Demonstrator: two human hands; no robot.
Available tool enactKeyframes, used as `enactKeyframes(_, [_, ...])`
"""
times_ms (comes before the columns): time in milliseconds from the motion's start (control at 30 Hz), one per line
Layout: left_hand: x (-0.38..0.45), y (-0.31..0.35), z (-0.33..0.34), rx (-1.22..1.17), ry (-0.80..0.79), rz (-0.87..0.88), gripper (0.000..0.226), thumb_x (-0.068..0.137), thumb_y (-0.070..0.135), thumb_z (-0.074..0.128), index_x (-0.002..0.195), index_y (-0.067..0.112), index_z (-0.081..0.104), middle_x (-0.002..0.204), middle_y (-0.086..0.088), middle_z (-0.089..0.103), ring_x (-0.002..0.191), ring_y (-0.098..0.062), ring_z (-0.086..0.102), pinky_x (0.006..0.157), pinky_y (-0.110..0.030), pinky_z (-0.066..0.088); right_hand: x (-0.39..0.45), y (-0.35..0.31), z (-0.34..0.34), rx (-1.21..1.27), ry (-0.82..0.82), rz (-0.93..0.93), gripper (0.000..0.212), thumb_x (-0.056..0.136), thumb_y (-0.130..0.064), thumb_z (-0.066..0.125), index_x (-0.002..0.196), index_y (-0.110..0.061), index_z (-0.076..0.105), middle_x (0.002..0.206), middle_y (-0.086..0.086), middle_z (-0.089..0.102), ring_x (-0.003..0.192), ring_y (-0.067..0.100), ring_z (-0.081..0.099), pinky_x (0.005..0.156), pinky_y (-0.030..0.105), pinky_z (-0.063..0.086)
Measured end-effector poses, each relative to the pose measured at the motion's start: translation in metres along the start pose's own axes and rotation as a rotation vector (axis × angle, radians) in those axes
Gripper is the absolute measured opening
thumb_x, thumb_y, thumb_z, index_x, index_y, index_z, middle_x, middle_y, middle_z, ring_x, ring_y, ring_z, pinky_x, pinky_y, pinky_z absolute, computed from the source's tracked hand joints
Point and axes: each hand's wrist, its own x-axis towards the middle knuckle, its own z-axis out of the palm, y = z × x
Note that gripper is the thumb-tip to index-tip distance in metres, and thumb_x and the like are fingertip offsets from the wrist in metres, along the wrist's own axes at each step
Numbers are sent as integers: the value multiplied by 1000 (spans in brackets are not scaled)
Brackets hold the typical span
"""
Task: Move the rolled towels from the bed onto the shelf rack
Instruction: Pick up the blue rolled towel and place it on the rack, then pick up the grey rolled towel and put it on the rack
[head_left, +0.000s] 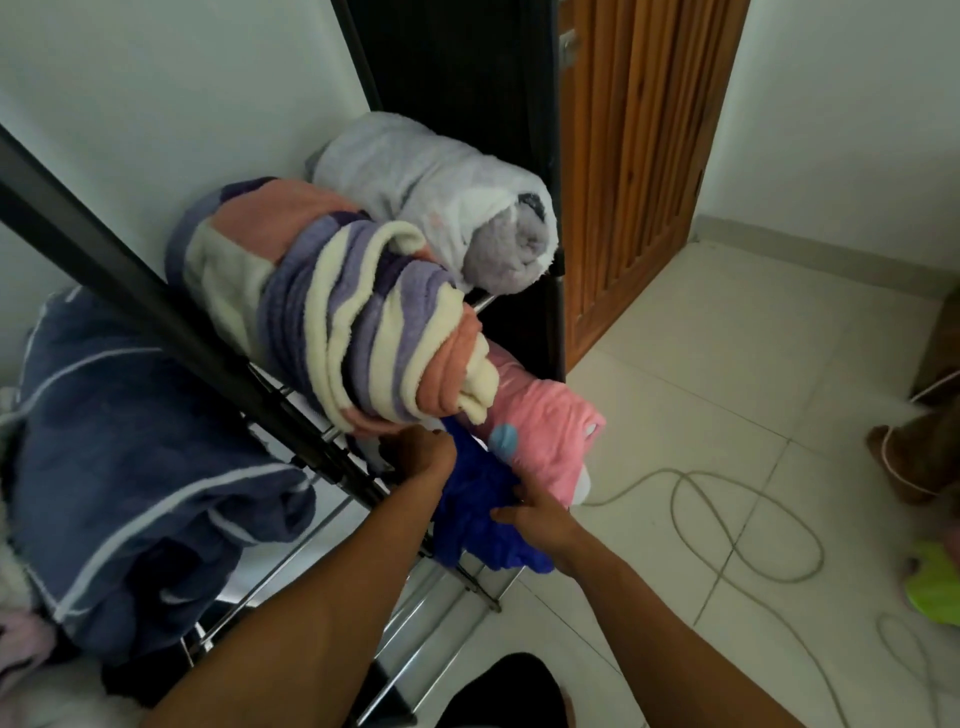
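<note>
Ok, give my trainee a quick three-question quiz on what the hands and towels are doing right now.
1. True or false: both hands are on the blue towel.
2. Which roll lies farthest back on the shelf rack? A) pink towel B) pale grey towel C) striped towel
3. What lies looped on the floor?

Key: 1 true: left hand, right hand. 2 B. 3 a pale cable.

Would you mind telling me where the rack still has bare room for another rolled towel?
Crowded: the grey roll, striped roll and pink roll fill the upper tier. Both hands are on the blue towel. Bare rods show below it, beside the navy bedding.
</note>
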Motion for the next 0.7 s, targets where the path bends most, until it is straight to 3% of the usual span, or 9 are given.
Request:
enactKeyframes(100, [-30, -4, 7, 106, 1, 341, 36, 92, 14, 47, 124, -1, 52, 128, -25, 54, 116, -39, 53, 97, -44, 45, -26, 7, -25, 122, 95, 89, 70, 87, -7, 61, 148, -17, 28, 138, 9, 51, 119, 23, 52, 85, 24, 45])
enactKeyframes(167, [-50, -2, 21, 137, -129, 469, 21, 92, 14, 48, 101, -1, 59, 106, -22, 64, 95, -35, 60, 77, -39, 48, -59, 15, -51, 205, 223, 131, 64, 86, -8, 61, 144, -16, 34, 119, 8, 61, 106, 22, 58, 84, 29, 46])
enactKeyframes(233, [-79, 9, 40, 183, -306, 561, 20, 91, 11, 49, 88, -5, 61, 91, -25, 66, 81, -35, 61, 66, -39, 44, -102, 27, -81, 283, 371, 161, 59, 87, -10, 61, 141, -16, 38, 111, 6, 64, 107, 25, 61, 90, 35, 47])
enactKeyframes(367, [-163, 49, 91, 244, -534, 693, 19, 89, 13, 53, 93, 3, 68, 97, -20, 72, 94, -36, 64, 79, -37, 48, -203, 63, -148, 450, 657, 177, 49, 88, -7, 59, 134, -14, 44, 105, 9, 65, 96, 24, 64, 80, 32, 49])
enactKeyframes(500, [-277, 68, 149, 309, -767, 840, 19, 89, 15, 53, 96, 7, 69, 99, -16, 72, 98, -31, 64, 76, -28, 45, -322, 117, -195, 645, 950, 179, 38, 89, -1, 54, 125, -13, 48, 98, 11, 67, 85, 24, 63, 74, 31, 47])
enactKeyframes(700, [-474, 69, 223, 482, -1067, 1106, 20, 88, 19, 55, 93, 7, 70, 101, -15, 73, 100, -29, 65, 81, -31, 47, -499, 210, -223, 996, 1273, 157, 28, 92, -6, 53, 120, -8, 52, 91, 9, 65, 80, 20, 62, 73, 29, 47])
